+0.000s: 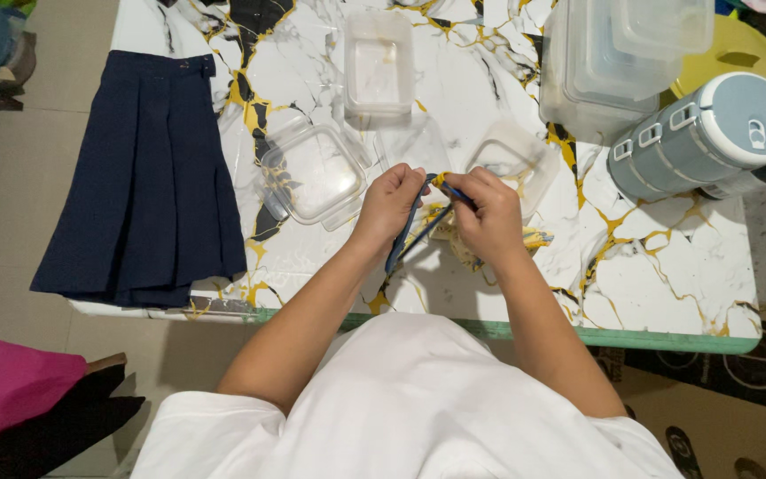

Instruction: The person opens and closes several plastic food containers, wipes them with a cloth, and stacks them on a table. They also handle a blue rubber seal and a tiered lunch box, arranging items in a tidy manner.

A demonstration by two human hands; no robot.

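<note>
A white shirt fills the near edge of the view, and from it two bare forearms reach out over the marbled table. The left hand and the right hand are met at the table's near middle, each pinched closed on a narrow dark blue strap, whose loose end hangs down toward the near left.

The strap is probably best worked with the pinch kept close to its upper end and the slack held taut between the hands, so that it is not twisted.

The fingertips are turned away, so what is done between them cannot be made out. A yellowish patterned item is largely covered by the right hand and cannot be identified. A clear lid, clear containers and a grey-blue canister lie further off; a navy skirt is spread at the left.
</note>
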